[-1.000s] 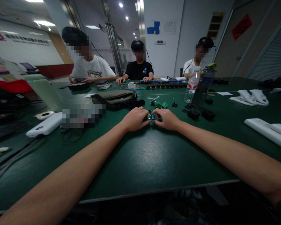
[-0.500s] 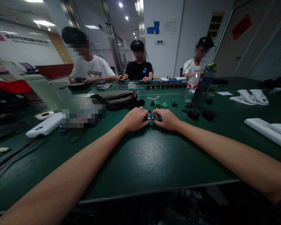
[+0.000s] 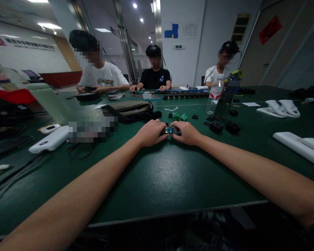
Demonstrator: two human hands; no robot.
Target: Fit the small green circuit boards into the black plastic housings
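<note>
Between my two hands, just over the green tabletop, is a small green circuit board with blue and shiny parts on it. My left hand pinches its left side between thumb and fingers. The right side is gripped by my right hand in the same way. Fingers cover both ends of the board. Right behind my hands lies a small pile of green circuit boards. A little black part lies to the right of the pile.
On the right stand a clear water bottle and a dark bottle, with black blocks before them and white moulded pieces farther right. A grey bag and white power bank lie left. Three people sit across the table.
My hands and the circuit board hold practically the same position. Across the table, the middle person's hand has shifted slightly.
</note>
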